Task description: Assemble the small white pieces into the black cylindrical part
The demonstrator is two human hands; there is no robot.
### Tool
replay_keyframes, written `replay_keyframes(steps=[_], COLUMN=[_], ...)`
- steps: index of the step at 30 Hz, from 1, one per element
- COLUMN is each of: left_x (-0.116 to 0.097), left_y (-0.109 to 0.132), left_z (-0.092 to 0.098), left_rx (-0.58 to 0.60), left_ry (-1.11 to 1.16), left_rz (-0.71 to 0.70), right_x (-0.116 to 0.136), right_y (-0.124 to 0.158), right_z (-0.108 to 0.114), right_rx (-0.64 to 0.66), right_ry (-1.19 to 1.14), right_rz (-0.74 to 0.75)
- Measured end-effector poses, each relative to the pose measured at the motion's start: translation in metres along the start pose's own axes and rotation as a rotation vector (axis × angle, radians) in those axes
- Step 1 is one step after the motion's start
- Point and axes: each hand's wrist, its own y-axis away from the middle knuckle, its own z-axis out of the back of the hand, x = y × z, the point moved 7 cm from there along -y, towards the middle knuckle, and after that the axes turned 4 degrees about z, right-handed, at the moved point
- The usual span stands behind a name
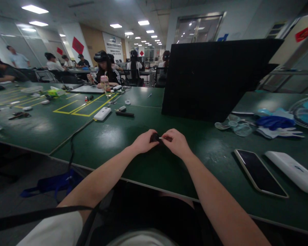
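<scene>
Both hands are close together above the green table (149, 167), in front of a large black panel (207, 78). My left hand (145, 141) has its fingers wrapped round a small dark round object (155, 137), whose kind I cannot make out. My right hand (175, 141) pinches a small thin whitish piece (161, 138). The tip of that piece points at the dark object; whether the two touch is too small to tell.
At right lie a phone (260, 172), a white power bank (294, 171) and blue gloves (274, 122). Ahead left are another white power bank (102, 113), a black bar (125, 114) and a bottle (105, 85). A person wearing a headset (106, 70) sits across the table.
</scene>
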Motion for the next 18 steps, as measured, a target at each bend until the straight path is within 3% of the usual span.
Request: replay_keyframes(steps=[12,18], left_x=[-0.002,-0.005], left_y=[0.0,0.001], left_z=[-0.005,-0.002], left_rx=[0.037,0.047], left_ry=[-0.011,-0.019], left_rz=[-0.011,-0.012], right_x=[0.007,0.004], right_y=[-0.002,0.001], right_z=[-0.012,-0.013], right_rx=[0.055,0.176], right_ry=[0.177,0.116], right_rz=[0.082,0.055])
